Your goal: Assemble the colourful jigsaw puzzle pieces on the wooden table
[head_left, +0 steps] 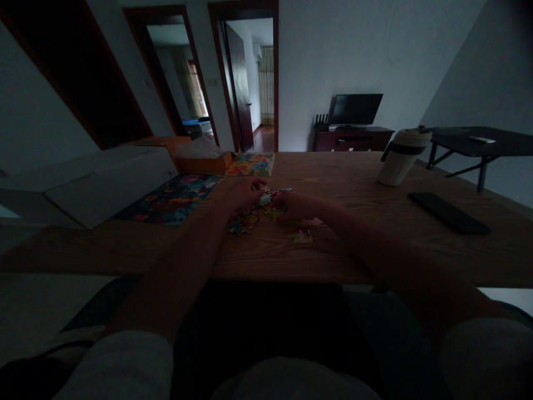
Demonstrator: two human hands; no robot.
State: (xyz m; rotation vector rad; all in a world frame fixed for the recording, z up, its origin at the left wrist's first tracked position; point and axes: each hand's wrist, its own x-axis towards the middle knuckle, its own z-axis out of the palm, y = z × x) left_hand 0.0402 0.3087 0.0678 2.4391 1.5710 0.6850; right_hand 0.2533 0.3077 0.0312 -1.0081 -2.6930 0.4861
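Observation:
A loose pile of colourful jigsaw puzzle pieces (266,200) lies on the wooden table in front of me. At the left side of the pile is my left hand (246,194), its fingers bent and apart over the pieces. My right hand (295,206) reaches in from the other side, with thumb and fingers spread around pieces at the pile's right edge. No piece can be made out lifted in either hand. A few dark teal pieces (239,226) lie below my left hand. Under my right forearm are a yellowish piece (303,237) and a pink piece (314,222).
Left on the table (333,178) are a white box (112,178), a dark floral sheet (175,197) and an orange box (204,164). A bright floral sheet (252,164) lies behind the pile. To the right stand a tumbler (402,158) and a flat black object (447,212).

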